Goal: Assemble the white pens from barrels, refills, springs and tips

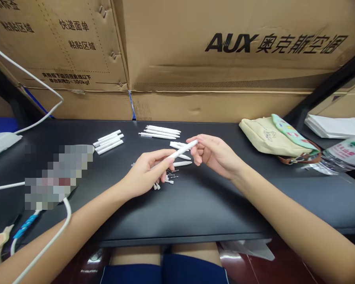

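Observation:
A white pen [184, 148] slants up to the right between my hands. My left hand [149, 169] is closed around its lower part, thumb on top. At its upper end, my right hand [213, 154] has thumb and index finger at the tip, the other fingers curled beneath. White pen parts [182, 163] lie on the table just behind and under the pen, partly hidden by my hands. Below my left fingers are small white clip-like pieces [169, 181] and thin dark metal bits [174, 171].
Several white pens [161, 132] lie behind my hands, with several white tubes [109, 142] to their left. A pixelated object [57, 177] and white cables [66, 221] are at left. A cream pouch [273, 136], a plastic bottle [347, 152] and white paper [334, 125] sit at right. Cardboard boxes [225, 79] stand behind.

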{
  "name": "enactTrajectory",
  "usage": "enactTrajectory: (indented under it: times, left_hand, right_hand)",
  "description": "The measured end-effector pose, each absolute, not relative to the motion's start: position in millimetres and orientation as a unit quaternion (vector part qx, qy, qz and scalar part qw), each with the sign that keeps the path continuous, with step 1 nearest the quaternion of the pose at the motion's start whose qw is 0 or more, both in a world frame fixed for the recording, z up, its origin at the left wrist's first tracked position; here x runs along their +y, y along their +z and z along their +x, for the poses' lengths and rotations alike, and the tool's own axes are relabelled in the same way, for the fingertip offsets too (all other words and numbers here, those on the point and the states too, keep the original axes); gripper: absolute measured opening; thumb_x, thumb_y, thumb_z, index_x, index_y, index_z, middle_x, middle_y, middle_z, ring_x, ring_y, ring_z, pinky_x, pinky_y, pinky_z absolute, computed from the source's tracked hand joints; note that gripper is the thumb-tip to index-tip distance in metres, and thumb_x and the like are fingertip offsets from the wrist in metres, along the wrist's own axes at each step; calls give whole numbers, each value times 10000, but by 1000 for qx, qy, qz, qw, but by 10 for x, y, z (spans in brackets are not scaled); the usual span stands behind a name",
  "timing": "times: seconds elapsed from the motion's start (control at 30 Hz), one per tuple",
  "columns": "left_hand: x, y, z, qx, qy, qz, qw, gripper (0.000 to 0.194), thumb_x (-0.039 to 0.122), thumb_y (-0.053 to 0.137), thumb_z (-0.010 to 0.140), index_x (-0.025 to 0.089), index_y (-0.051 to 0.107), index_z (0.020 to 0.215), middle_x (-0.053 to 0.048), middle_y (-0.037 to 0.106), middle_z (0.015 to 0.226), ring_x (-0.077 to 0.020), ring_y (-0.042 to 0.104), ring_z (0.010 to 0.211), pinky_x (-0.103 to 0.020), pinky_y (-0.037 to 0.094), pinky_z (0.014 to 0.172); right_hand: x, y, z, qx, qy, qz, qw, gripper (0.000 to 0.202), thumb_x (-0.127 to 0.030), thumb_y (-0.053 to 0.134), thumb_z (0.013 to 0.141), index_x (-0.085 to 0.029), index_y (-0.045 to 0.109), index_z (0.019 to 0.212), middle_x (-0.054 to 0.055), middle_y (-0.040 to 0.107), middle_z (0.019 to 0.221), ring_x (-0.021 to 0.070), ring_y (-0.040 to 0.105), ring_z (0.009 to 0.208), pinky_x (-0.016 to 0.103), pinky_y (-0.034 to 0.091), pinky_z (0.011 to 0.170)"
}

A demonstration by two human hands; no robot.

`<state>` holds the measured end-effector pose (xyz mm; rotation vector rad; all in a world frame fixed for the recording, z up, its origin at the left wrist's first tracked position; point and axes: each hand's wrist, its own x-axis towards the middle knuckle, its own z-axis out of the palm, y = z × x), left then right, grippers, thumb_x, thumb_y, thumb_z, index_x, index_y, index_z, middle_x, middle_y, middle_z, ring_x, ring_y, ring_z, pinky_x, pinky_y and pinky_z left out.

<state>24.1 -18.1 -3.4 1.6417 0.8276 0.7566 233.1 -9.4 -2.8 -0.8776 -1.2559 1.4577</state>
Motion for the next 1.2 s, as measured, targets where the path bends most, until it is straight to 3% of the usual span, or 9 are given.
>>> enactTrajectory:
  times: [0.13, 0.23, 0.33, 0.5, 0.67, 0.77, 0.87, 1.03, 1.2]
  left_hand:
    - [-178, -38, 254, 353, 315, 690, 547, 350, 389, 533, 856, 187, 639, 1121, -3, 559, 751, -52, 479, 475, -157, 402, 427]
    - [-167, -37, 262, 358, 317, 675, 562, 341, 395, 541, 849, 186, 650, 1095, 0, 557, 741, -45, 472, 465, -151, 395, 426]
    - [-164, -36, 261, 360, 318, 664, 573, 341, 409, 548, 840, 181, 664, 1064, -3, 562, 737, -41, 459, 453, -150, 387, 417]
    - [-170, -47, 262, 359, 314, 682, 555, 352, 398, 560, 835, 182, 655, 1096, -6, 575, 746, -51, 476, 473, -153, 402, 422]
    - [-169, -30, 258, 367, 306, 667, 571, 315, 397, 536, 853, 153, 671, 998, -10, 585, 753, -39, 478, 447, -151, 393, 418]
    - [-183, -25, 247, 370, 315, 680, 549, 310, 386, 554, 843, 153, 674, 1009, -13, 606, 752, -45, 483, 463, -153, 398, 430]
    - [-194, -30, 240, 377, 331, 695, 515, 320, 364, 591, 818, 164, 677, 1052, -14, 630, 750, -57, 494, 491, -161, 418, 450]
    - [-176, -2, 242, 385, 337, 661, 549, 306, 388, 599, 801, 149, 706, 960, -43, 674, 754, -64, 519, 447, -165, 386, 405]
    - [-212, -9, 236, 395, 355, 704, 471, 249, 341, 608, 799, 182, 734, 945, -42, 710, 741, -101, 569, 478, -194, 415, 439]
  right_hand:
    - [-94, -63, 2305, -525, 514, -410, 540, 321, -394, 706, 742, -152, 566, 584, -15, 603, 499, 70, 522, 404, 204, 455, 455]
    - [-106, -55, 2290, -520, 530, -410, 530, 248, -387, 727, 723, -173, 619, 784, -24, 640, 559, 84, 549, 416, 218, 470, 458]
    - [-115, -43, 2275, -515, 568, -391, 509, 323, -383, 751, 689, -183, 642, 917, -22, 664, 643, 77, 550, 436, 220, 475, 459]
    - [-125, -58, 2253, -514, 537, -420, 521, 316, -396, 740, 702, -156, 560, 605, -12, 622, 521, 75, 539, 415, 208, 461, 458]
    - [-138, -41, 2263, -511, 624, -371, 460, 342, -409, 701, 742, -201, 639, 1006, -3, 682, 713, 87, 576, 487, 240, 504, 507]
    - [-144, -47, 2251, -516, 587, -389, 488, 246, -391, 719, 723, -151, 668, 743, -14, 631, 596, 68, 535, 448, 215, 479, 484]
    - [-151, -54, 2232, -514, 553, -422, 501, 320, -396, 730, 709, -143, 597, 564, -19, 582, 489, 72, 531, 427, 211, 473, 483]
    - [-153, -10, 2268, -509, 609, -385, 471, 332, -411, 713, 724, -188, 675, 967, -5, 673, 677, 88, 581, 494, 242, 508, 535]
    - [-156, -28, 2272, -514, 573, -411, 489, 246, -379, 738, 704, -146, 658, 683, -14, 626, 550, 81, 559, 467, 225, 490, 531]
